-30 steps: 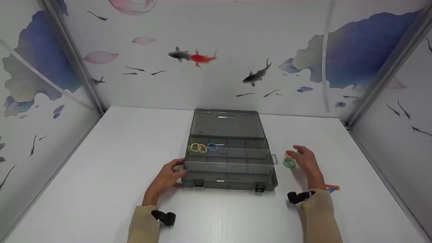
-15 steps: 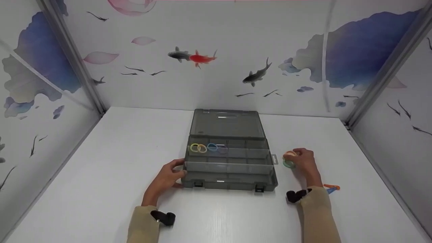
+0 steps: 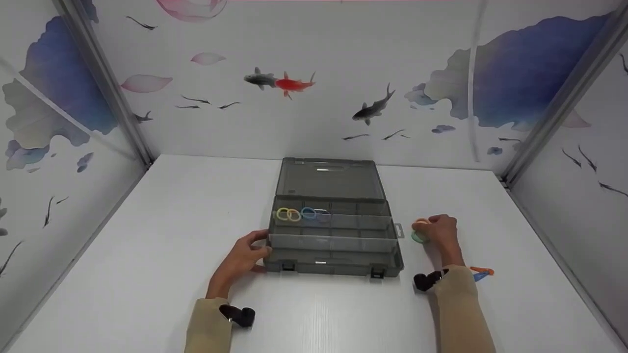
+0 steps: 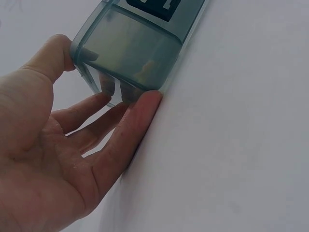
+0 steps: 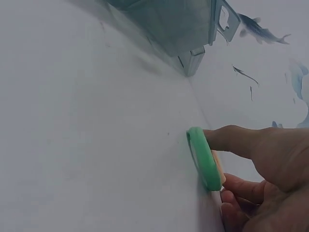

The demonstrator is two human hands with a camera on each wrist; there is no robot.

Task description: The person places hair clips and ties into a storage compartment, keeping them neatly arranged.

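Note:
A smoky-grey compartment box [image 3: 333, 257] lies on the table with its lid folded back. My left hand [image 3: 243, 255] rests against its left side; in the left wrist view the thumb touches the rim and the fingertips press the wall [image 4: 128, 46]. To the right of the box, my right hand [image 3: 443, 234] pinches an orange hair tie [image 3: 421, 222] between thumb and fingers. A green hair tie [image 5: 205, 162] stands right against it, nearer the right wrist camera. Yellow hair ties [image 3: 282, 214], a blue hair tie [image 3: 308, 213] and a faint purple one lie in the back row of compartments.
Slim orange and blue items [image 3: 482, 273] lie beside the right sleeve. A hanging tab [image 3: 400, 231] juts from the box's right side. White panels [image 3: 314, 132] with painted fish enclose the table at the back and sides.
My right hand has come down and its thumb and fingers have closed on the orange hair tie; its forearm has shifted slightly left. The left hand and the box stay put.

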